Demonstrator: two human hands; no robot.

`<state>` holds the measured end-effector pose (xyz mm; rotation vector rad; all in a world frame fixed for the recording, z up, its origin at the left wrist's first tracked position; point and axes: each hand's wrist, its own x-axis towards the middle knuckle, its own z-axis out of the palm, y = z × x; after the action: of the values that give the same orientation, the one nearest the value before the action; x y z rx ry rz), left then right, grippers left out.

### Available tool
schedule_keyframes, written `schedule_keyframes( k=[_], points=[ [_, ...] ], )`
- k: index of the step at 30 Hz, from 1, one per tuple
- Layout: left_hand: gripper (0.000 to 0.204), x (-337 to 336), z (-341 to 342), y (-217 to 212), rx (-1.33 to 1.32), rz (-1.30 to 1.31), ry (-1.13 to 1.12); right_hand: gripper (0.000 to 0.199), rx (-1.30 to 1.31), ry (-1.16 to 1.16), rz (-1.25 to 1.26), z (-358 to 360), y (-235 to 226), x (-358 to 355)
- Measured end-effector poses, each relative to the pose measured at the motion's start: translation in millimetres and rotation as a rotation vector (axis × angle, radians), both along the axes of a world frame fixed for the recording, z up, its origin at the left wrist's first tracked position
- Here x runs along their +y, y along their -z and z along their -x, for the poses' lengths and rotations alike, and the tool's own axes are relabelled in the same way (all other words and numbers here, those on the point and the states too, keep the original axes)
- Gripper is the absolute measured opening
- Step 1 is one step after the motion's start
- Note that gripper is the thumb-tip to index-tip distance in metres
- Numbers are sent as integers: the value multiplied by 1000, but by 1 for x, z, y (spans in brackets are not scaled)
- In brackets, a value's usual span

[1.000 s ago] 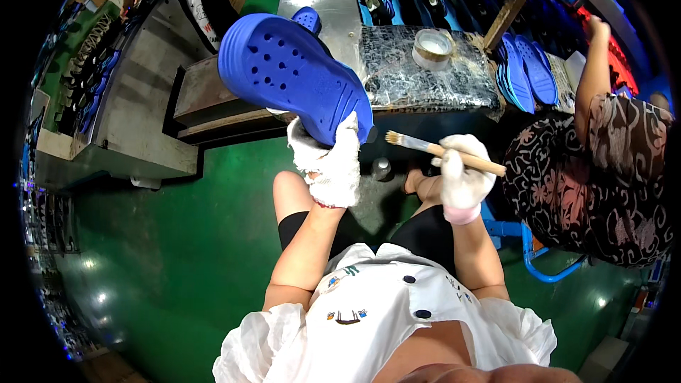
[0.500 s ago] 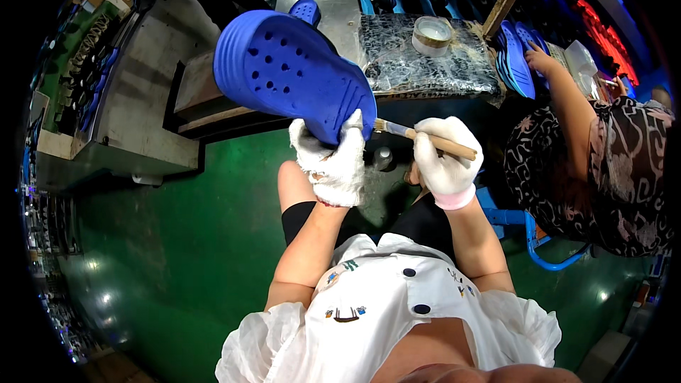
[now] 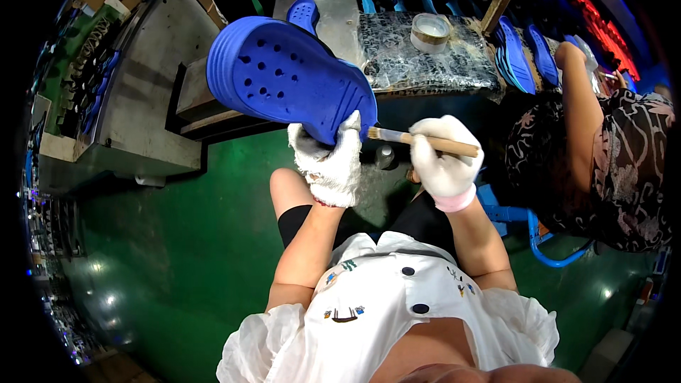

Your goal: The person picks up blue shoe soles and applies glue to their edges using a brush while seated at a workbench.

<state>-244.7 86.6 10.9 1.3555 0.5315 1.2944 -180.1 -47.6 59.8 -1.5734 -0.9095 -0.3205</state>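
Green floor below, blue shoe extends beyond both hands.

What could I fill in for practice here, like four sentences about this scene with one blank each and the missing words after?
The shoe piece gripped by the left hand is coloured ____.
The wooden-handled brush is held in the ____ hand.
The gloves worn on both hands are coloured ____.
The floor is coloured ____.

Missing words: blue; right; white; green.
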Motion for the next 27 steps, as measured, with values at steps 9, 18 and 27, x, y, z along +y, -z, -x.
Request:
schedule_keyframes(
  k=[9, 18, 27],
  points=[
    [52, 14, -13, -11, 21, 202, 123, 4, 97, 270, -10, -29, 48, -28],
    [28, -35, -102, -26, 494, 443, 917, 33, 572, 547, 400, -27, 268, -60],
    [21, -167, -296, -44, 594, 254, 1273, 32, 741, 442, 370, -38, 252, -72]
  ],
)
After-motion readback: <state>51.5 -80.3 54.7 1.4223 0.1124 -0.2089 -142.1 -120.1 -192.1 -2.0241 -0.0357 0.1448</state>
